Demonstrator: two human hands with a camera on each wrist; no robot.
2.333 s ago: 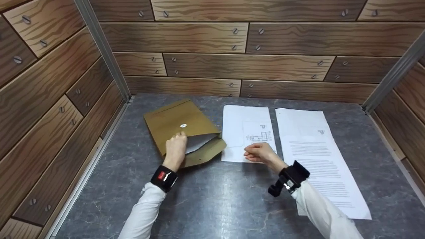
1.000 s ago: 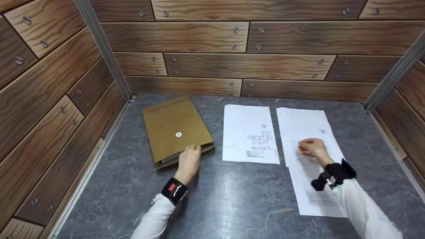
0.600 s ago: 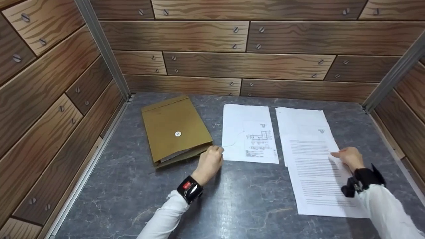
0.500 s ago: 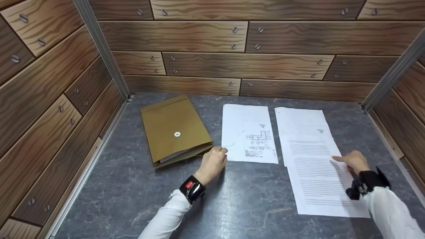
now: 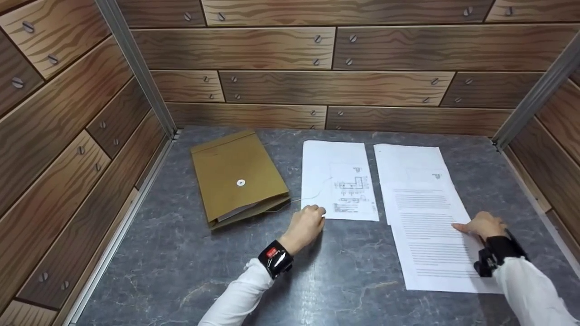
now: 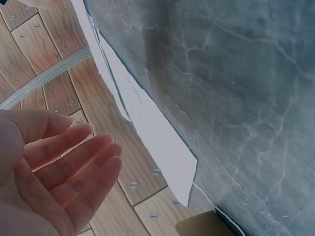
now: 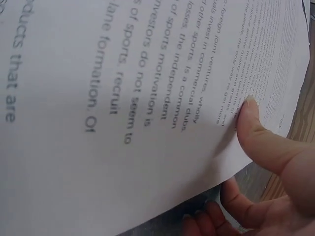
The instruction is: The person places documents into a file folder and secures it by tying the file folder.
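My right hand (image 5: pixel 482 226) is at the right edge of a printed text sheet (image 5: pixel 430 267). In the right wrist view its thumb lies on the print while the fingers are under the edge, pinching the paper (image 7: pixel 74 167). My left hand (image 5: pixel 302 227) hovers by the lower left corner of a sheet with a line drawing (image 5: pixel 317 158), fingers loosely bent and holding nothing in the left wrist view. Left of it lies a brown document envelope (image 5: pixel 235 158) with a white button (image 5: pixel 241 183), its mouth slightly parted, with white paper showing inside.
A thin string (image 5: pixel 310 198) trails from the envelope onto the drawing sheet. Another white sheet (image 5: pixel 408 158) lies partly beneath the text sheet. The grey marbled tabletop (image 5: pixel 181 271) is bounded by wood-patterned walls (image 5: pixel 335 86) and metal corner posts (image 5: pixel 136 63).
My left hand has left the envelope's mouth and moved right; the envelope's gaping mouth has narrowed. My right hand has gone from above the drawing sheet to the text sheet's right edge, pinching it.
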